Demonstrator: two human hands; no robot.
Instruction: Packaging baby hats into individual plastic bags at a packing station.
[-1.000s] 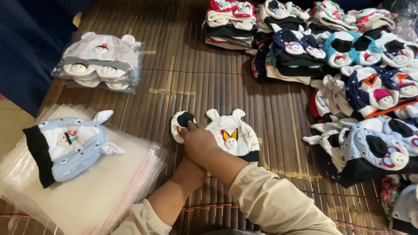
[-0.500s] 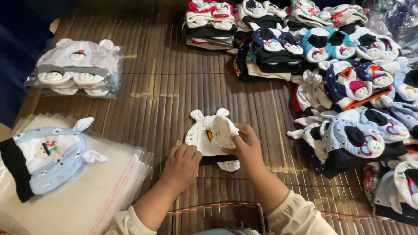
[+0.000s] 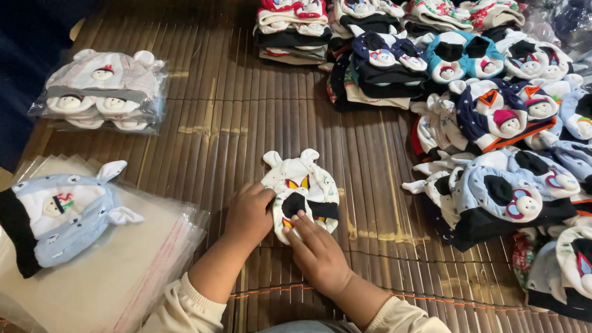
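Left hand [image 3: 248, 214]: fingers curled, gripping left edge of white eared baby cap [image 3: 301, 193] | Right hand [image 3: 319, 254]: fingers extended nearly flat, pressing cap's lower part | Cap: flat on bamboo mat [image 3: 245, 117], centre | Nearby: blue cap [image 3: 58, 213] on clear bag stack [image 3: 125, 272], left; bagged caps [image 3: 103, 91], far left; loose cap piles [image 3: 510, 129], right.

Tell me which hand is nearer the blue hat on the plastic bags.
Left. The left hand rests on the white hat's left edge, on the side toward the blue hat; the right hand is farther away, at the white hat's lower right.
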